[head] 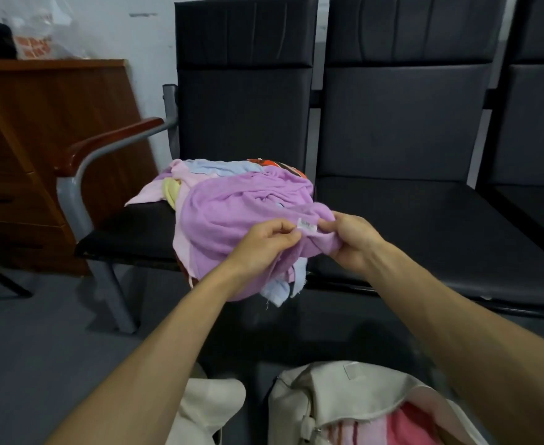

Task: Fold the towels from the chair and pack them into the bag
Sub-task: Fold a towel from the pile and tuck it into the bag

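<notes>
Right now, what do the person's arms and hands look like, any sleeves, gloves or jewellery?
Both forearms are bare up to the frame's bottom edge: no sleeves show. The left hand and right hand wear no gloves, and no rings, watch or bracelets are visible on them.

I take this for an office or waiting room: a row of joined black chairs (392, 130) with a wood-capped metal armrest (103, 146) against a plain pale wall (148, 33), a wooden drawer cabinet (39, 130) at the row's left end, grey floor (39, 348).
</notes>
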